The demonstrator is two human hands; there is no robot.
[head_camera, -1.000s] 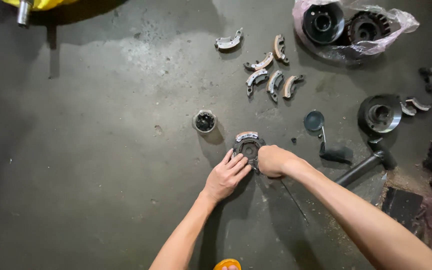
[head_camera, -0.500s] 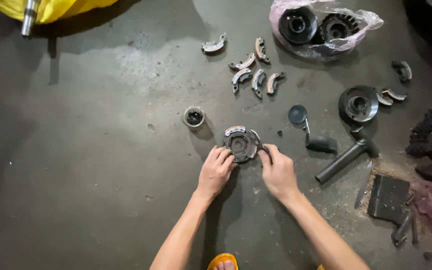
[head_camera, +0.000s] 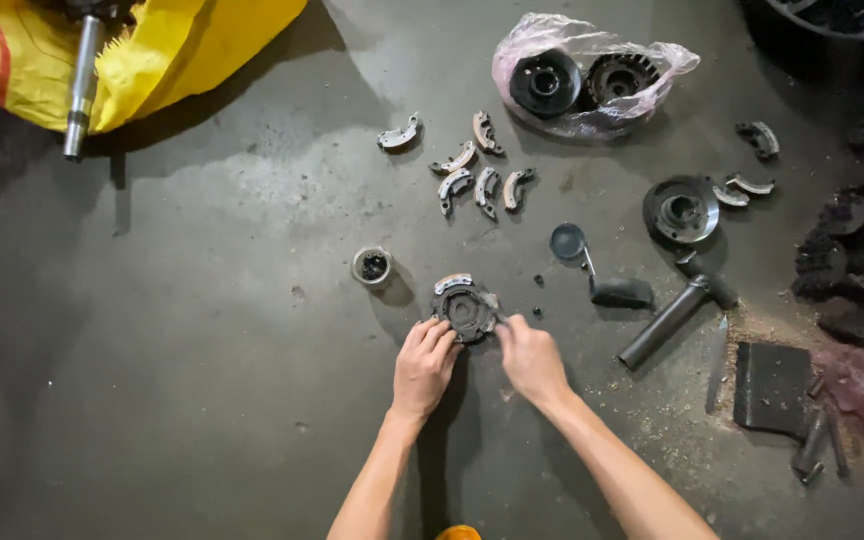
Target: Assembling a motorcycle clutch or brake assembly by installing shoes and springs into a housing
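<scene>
We've got one pale curved shoe seated at 12 o'clock on the round dark metal hub (head_camera: 465,309), left hand (head_camera: 424,366) & right hand (head_camera: 531,358) pinching its rim w/ fingertips; five loose grey curved shoes (head_camera: 476,172) wait at 12 o'clock.

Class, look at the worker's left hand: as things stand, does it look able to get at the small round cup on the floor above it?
Probably yes. The left hand rests at the dark round part, and the small round cup stands just up and left of it on bare floor, with nothing lying between them.
</scene>
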